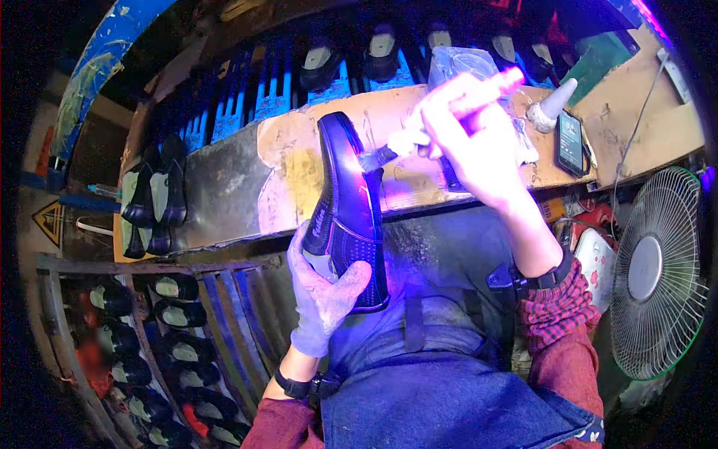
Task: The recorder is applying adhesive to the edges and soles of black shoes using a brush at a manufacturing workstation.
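My gloved left hand (323, 293) grips the heel end of a black shoe (350, 202), which stands toe-up in front of me and glows violet along one side. My bare right hand (467, 146) is closed around a brush with a pale handle (479, 90). Its dark bristles (374, 159) touch the upper side of the shoe near the toe. A worn wooden bench (299, 161) lies just behind the shoe.
Racks of black shoes on lasts (161, 314) fill the lower left, and more shoes (153, 198) hang at the left. Another row of shoes (381, 52) sits beyond the bench. A phone (570, 141) and a cone-shaped bottle (550, 106) lie on the bench. A fan (657, 273) stands at the right.
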`<state>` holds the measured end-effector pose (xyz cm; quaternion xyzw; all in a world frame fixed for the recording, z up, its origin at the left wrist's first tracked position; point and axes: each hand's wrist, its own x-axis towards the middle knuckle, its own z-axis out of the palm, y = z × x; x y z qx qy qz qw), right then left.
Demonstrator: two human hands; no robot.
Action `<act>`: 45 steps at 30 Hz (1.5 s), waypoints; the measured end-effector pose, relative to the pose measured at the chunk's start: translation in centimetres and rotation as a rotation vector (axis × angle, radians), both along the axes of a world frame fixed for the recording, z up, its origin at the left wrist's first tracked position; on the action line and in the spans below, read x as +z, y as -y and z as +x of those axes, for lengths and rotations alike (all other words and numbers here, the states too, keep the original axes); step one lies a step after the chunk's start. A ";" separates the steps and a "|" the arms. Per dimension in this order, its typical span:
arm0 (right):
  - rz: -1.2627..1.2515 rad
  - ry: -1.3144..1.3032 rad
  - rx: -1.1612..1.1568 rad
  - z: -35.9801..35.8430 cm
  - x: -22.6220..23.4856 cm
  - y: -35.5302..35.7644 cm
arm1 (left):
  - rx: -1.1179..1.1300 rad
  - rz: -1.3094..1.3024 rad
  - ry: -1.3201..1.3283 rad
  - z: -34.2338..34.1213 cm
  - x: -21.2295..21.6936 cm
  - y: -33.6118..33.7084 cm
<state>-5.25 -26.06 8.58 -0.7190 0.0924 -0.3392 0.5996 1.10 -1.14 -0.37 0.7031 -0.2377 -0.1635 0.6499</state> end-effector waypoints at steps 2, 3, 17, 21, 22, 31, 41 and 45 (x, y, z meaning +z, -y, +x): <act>-0.176 0.137 0.021 -0.6 -0.5 0.0 | 0.012 0.003 -0.020 0.0 0.0 -0.1; -0.346 0.223 0.026 -0.8 -0.8 0.1 | -0.003 0.001 -0.039 -0.1 0.1 -0.1; -0.445 0.389 0.272 -2.8 -2.4 -0.5 | 0.002 0.014 -0.116 -0.6 0.9 0.4; -0.343 0.254 0.332 -3.7 -2.4 -1.2 | 0.000 0.013 -0.078 -0.4 0.7 0.4; -0.226 0.198 0.341 -3.9 -2.3 -1.5 | 0.000 -0.001 -0.078 -0.3 0.6 0.5; -0.116 0.262 -0.177 -1.8 -1.9 -2.1 | -0.050 -0.084 -0.073 -0.7 -0.2 0.3; -0.171 0.288 -0.005 -3.3 -2.5 -3.0 | -0.059 -0.058 -0.104 -0.9 0.2 0.2; -0.139 0.275 0.057 -3.6 -3.2 -3.4 | -0.039 -0.044 -0.099 -0.6 0.2 0.0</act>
